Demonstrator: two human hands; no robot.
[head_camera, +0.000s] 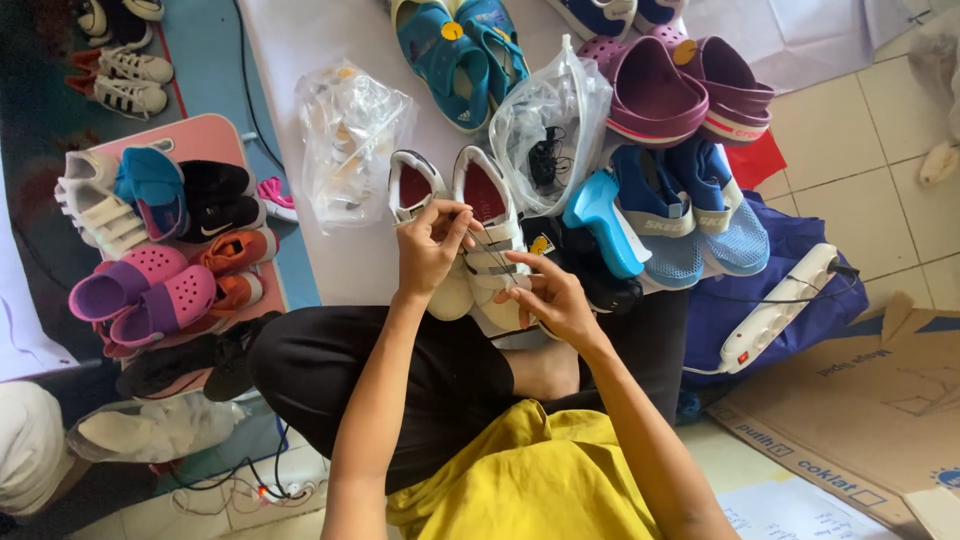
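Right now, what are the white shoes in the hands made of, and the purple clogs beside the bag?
The white shoes, touched by the left hand and right hand, look like smooth, leather-like material, maybe synthetic: faint sheen, flat straps. The purple clogs look like matte moulded foam or rubber: one thick seamless piece.

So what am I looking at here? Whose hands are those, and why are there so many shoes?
The camera sits on a person's head and looks down, so you see their own arms and crossed legs. There is only this one picture. The left hand and the right hand are on a pair of small white shoes with dark red insides, pinching at their straps. Around them on the white sheet lie teal sandals, purple clogs, blue mesh shoes and clear plastic bags. A pink tray at the left holds more shoes. At the right lies a white power strip.
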